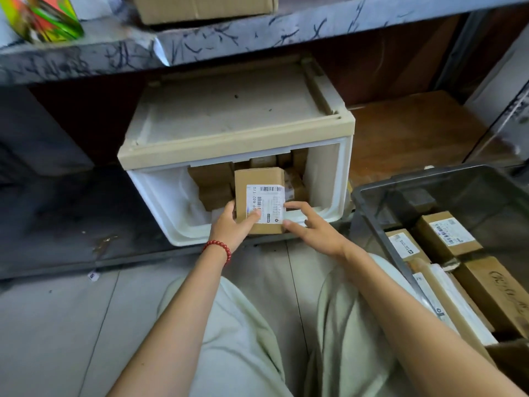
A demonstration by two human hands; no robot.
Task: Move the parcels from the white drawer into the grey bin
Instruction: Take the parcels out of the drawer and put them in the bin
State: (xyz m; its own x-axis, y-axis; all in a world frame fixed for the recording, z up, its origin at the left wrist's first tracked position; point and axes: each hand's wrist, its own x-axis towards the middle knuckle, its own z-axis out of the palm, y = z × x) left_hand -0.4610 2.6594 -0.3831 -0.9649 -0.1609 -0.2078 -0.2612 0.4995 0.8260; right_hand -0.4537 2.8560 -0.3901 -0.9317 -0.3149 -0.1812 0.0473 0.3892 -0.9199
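A brown cardboard parcel (pixel 259 193) with a white shipping label is held up over the front of the open white drawer (pixel 171 207). My left hand (pixel 233 224), with a red bead bracelet at the wrist, grips its lower left corner. My right hand (pixel 312 227) touches the parcel's lower right edge with its thumb and a fingertip. Several more brown parcels (pixel 213 184) are stacked deeper inside the drawer. At the right stands the grey bin (pixel 369 202), with several labelled parcels (pixel 446 236) lying in it.
The drawer unit has a beige top (pixel 234 113) and sits under a marbled shelf (pixel 257 35) that carries a cardboard box (pixel 206 7). My knees in pale trousers (pixel 243 339) are on the tiled floor. A wooden board (pixel 415 130) lies behind the bin.
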